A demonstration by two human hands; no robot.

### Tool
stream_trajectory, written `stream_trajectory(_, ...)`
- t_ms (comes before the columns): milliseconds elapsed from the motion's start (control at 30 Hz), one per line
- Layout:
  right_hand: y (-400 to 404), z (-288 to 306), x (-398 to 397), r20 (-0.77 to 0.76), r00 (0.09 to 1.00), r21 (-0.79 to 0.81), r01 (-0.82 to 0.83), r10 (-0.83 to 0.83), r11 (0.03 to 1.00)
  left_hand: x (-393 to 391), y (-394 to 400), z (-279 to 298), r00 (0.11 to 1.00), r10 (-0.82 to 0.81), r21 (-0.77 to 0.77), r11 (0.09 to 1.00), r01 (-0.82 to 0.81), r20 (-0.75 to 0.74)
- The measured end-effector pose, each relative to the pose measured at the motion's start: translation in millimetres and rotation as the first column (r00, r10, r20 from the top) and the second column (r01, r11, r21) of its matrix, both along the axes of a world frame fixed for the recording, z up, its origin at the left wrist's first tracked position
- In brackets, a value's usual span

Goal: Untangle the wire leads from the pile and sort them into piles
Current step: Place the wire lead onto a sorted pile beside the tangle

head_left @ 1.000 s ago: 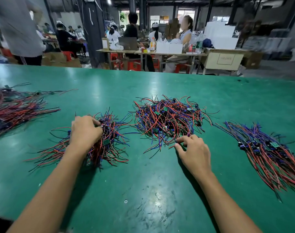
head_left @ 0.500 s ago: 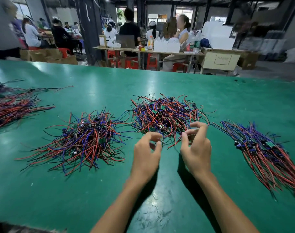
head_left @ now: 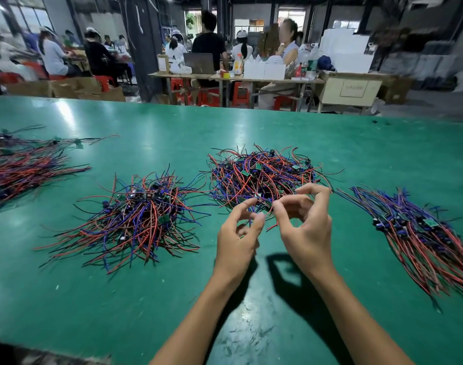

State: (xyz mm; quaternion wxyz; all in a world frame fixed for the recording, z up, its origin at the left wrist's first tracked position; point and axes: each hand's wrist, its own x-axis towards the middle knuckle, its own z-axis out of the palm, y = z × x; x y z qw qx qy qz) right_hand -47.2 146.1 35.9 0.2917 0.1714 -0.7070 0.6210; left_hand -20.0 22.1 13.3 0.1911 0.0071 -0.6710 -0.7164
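Note:
A tangled pile of red, blue and black wire leads [head_left: 262, 177] with small green boards lies at the table's middle. My left hand [head_left: 238, 233] and my right hand [head_left: 306, 227] hover side by side at its near edge, each pinching wire leads between thumb and fingertips. A second tangled pile [head_left: 138, 219] lies to the left. A combed, aligned pile [head_left: 422, 238] stretches along the right side, and another aligned pile [head_left: 19, 167] lies at the far left edge.
The green table [head_left: 119, 299] reaches to a far edge, behind which several people sit at work tables with boxes and red stools. Bare green surface lies between me and the piles.
My left hand left the left tangled pile and came over to the middle pile beside my right hand. Both hands have risen and now pinch leads at that pile's near edge.

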Motion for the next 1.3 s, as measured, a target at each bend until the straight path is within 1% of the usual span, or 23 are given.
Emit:
stream_trajectory(67, 5, -5, -4, 0.146, 0.987, 0.053, -0.076, 0.067, 0.996, 0, 0, 2, 1.000, -0.023, 0.110, 0.994, 0.023, 0.004)
stream_trajectory(133, 6, -11, -5, 0.210, 0.969, 0.078, -0.150, 0.131, 0.986, 0, -2, 3, 1.000, 0.020, 0.086, 0.996, -0.020, -0.002)
stream_trajectory(233, 6, -13, -5, 0.233, 0.946, 0.026, -0.237, 0.224, 0.971, 1, -6, 4, 0.995, 0.103, 0.069, 0.992, -0.102, -0.016)
stream_trajectory(300, 4, -13, -7, 0.242, 0.952, 0.054, -0.204, 0.186, 0.977, 2, -18, 11, 0.978, 0.205, 0.013, 0.979, -0.204, -0.029)
stream_trajectory(333, 3, -14, -9, 0.232, 0.964, 0.127, -0.162, 0.129, 0.979, 0, -27, 18, 0.962, 0.270, -0.055, 0.961, -0.272, -0.049)
stream_trajectory(367, 4, -16, -12, 0.198, 0.979, 0.256, -0.093, 0.042, 0.962, -2, -40, 26, 0.937, 0.338, -0.146, 0.926, -0.348, -0.087)
stream_trajectory(400, 4, -18, -15, 0.130, 0.989, 0.426, 0.009, -0.071, 0.905, -5, -56, 37, 0.905, 0.406, -0.244, 0.871, -0.426, -0.129)
stream_trajectory(467, 7, -24, -23, 0.004, 0.968, 0.665, 0.186, -0.253, 0.723, -9, -97, 61, 0.835, 0.528, -0.411, 0.735, -0.540, -0.154)
stream_trajectory(500, 9, -26, -27, 0.027, 0.945, 0.691, 0.219, -0.327, 0.689, -11, -119, 73, 0.807, 0.575, -0.493, 0.667, -0.558, -0.136)
stream_trajectory(533, 11, -26, -31, 0.095, 0.913, 0.680, 0.232, -0.397, 0.696, -12, -139, 83, 0.785, 0.610, -0.577, 0.605, -0.550, -0.108)
stream_trajectory(600, 15, -29, -39, 0.215, 0.847, 0.664, 0.237, -0.485, 0.709, -13, -170, 95, 0.758, 0.651, -0.733, 0.497, -0.465, -0.039)
stream_trajectory(633, 17, -31, -42, 0.236, 0.828, 0.695, 0.222, -0.508, 0.684, -13, -180, 97, 0.749, 0.662, -0.798, 0.456, -0.394, 0.009)
stream_trajectory(700, 20, -34, -47, 0.252, 0.811, 0.740, 0.190, -0.528, 0.645, -13, -185, 97, 0.711, 0.692, -0.879, 0.409, -0.244, 0.125)
stream_trajectory(767, 24, -34, -51, 0.264, 0.809, 0.698, 0.217, -0.526, 0.683, -12, -178, 93, 0.669, 0.723, -0.912, 0.373, -0.171, 0.171)
stream_trajectory(833, 29, -33, -53, 0.261, 0.814, 0.638, 0.258, -0.519, 0.726, -12, -164, 86, 0.679, 0.730, -0.933, 0.294, -0.207, 0.080)
stream_trajectory(900, 33, -32, -52, 0.254, 0.821, 0.607, 0.277, -0.512, 0.745, -10, -141, 78, 0.751, 0.651, -0.905, 0.245, -0.347, -0.112)
stream_trajectory(967, 33, -30, -48, 0.231, 0.818, 0.576, 0.322, -0.528, 0.751, -7, -111, 67, 0.859, 0.454, -0.833, 0.359, -0.420, -0.238)
stream_trajectory(1000, 32, -27, -46, 0.202, 0.815, 0.551, 0.364, -0.543, 0.751, -6, -93, 60, 0.911, 0.341, -0.812, 0.449, -0.374, -0.232)
stream_trajectory(1067, 28, -21, -40, 0.105, 0.830, 0.479, 0.441, -0.548, 0.759, -9, -57, 43, 0.984, 0.145, -0.708, 0.684, -0.175, -0.103)
stream_trajectory(1100, 24, -18, -35, 0.036, 0.845, 0.456, 0.461, -0.533, 0.761, -12, -40, 34, 0.997, 0.071, -0.581, 0.811, -0.070, -0.022)
stream_trajectory(1133, 19, -16, -29, -0.040, 0.861, 0.451, 0.469, -0.508, 0.760, -14, -25, 26, 0.999, 0.024, -0.435, 0.901, -0.001, 0.047)
stream_trajectory(1200, 10, -15, -17, -0.162, 0.884, 0.465, 0.460, -0.438, 0.756, -20, -2, 10, 0.993, 0.011, -0.244, 0.970, 0.019, 0.120)
stream_trajectory(1300, 7, -16, -5, -0.302, 0.892, 0.450, 0.443, -0.335, 0.775, -27, 8, -3, 0.988, 0.098, -0.312, 0.948, -0.056, 0.119)
